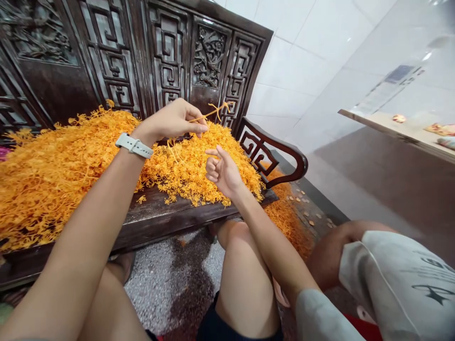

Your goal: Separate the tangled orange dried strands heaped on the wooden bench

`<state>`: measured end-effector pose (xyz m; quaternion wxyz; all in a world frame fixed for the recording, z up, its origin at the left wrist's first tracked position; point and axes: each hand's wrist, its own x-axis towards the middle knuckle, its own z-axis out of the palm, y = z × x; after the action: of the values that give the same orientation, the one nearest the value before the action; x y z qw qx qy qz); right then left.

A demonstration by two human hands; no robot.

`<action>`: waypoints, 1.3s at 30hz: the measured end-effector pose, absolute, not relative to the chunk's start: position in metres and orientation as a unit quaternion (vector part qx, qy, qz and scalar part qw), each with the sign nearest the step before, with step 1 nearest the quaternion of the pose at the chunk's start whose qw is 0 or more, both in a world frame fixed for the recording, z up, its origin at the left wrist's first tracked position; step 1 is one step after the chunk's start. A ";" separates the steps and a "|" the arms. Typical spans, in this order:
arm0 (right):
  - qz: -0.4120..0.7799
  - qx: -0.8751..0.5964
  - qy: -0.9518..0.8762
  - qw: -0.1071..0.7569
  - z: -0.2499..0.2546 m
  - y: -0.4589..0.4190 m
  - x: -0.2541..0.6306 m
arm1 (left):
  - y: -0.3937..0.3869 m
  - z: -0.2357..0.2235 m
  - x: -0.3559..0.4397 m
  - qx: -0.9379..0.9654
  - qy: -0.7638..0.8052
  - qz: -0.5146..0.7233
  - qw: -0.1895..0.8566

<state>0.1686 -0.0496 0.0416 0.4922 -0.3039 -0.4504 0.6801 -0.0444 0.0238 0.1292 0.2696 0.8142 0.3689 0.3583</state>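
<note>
Head view shows one orange strand [217,110], thin, with a curly end, located above the fluffy pile [199,175] on the dark bench [156,213]. The left hand [181,118] pinches it by fingertips; the right hand [223,173] is released, fingers loosely curled.

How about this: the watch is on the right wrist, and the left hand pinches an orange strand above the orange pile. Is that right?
Not quite: the head view shows the watch on the left wrist. The left hand does pinch an orange strand above the orange pile.
</note>
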 end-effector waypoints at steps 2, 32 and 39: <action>0.637 -0.309 -0.473 0.525 0.039 -0.049 0.170 | 0.023 0.126 -0.035 0.832 0.352 0.312 0.293; 0.596 -0.335 -0.530 0.502 0.036 -0.050 0.181 | 0.048 0.102 0.007 0.541 0.360 0.536 0.539; 0.554 -0.341 -0.560 0.513 0.023 -0.039 0.180 | 0.032 0.065 0.046 0.608 0.377 0.416 0.561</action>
<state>0.1799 -0.0393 0.0229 0.5133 -0.3407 -0.5598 0.5542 0.0462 0.0321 0.0651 0.5611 0.6077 0.3775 0.4164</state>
